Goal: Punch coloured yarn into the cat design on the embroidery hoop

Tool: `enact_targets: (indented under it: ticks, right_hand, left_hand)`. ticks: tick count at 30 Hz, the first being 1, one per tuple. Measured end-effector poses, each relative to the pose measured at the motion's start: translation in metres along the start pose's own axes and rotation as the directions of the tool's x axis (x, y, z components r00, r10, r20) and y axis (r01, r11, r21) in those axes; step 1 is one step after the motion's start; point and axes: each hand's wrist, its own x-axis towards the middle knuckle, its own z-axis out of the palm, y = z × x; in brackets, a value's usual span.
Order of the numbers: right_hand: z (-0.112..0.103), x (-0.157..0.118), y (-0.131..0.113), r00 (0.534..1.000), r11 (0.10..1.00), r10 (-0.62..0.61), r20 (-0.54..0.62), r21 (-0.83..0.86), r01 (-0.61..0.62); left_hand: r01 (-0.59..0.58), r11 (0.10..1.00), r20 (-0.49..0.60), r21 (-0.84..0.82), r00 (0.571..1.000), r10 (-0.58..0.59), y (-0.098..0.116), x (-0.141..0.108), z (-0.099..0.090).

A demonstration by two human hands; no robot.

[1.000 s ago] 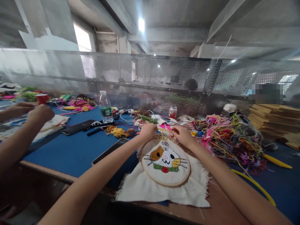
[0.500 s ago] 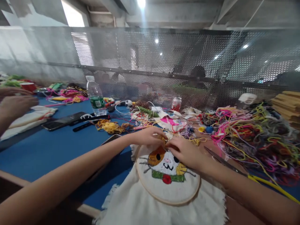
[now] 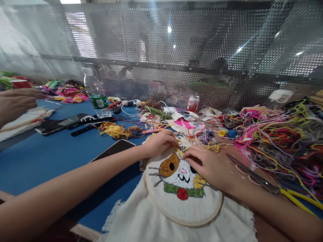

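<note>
At the near side of the table (image 3: pixel 75 161), the hoop (image 3: pixel 191 226) frames cloth (image 3: pixel 174 210) bearing a stitched cat (image 3: pixel 182 171), with the left hand (image 3: pixel 163 144) curled at its upper edge and the right hand (image 3: pixel 205 168) bent over the cat's upper right part. Between their fingertips shows a yellow thread (image 3: pixel 180 152), apparently the strand being worked, though whether either hand actually pinches it cannot be told. The step in hand seems to be fine handling of this thread above the cat; the next move would call for a sure fingertip hold and slack cloth kept clear, with scissors (image 3: pixel 267 185) lying beyond the right forearm.
</note>
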Motion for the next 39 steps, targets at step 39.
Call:
enact_targets:
  ticks: [39]
  right_hand:
    - [0.007,0.0,0.012,0.997,0.977,0.081,-0.014,0.199,-0.076]
  left_hand:
    - [-0.013,0.997,0.082,0.073,0.997,0.007,0.007,-0.003,-0.004]
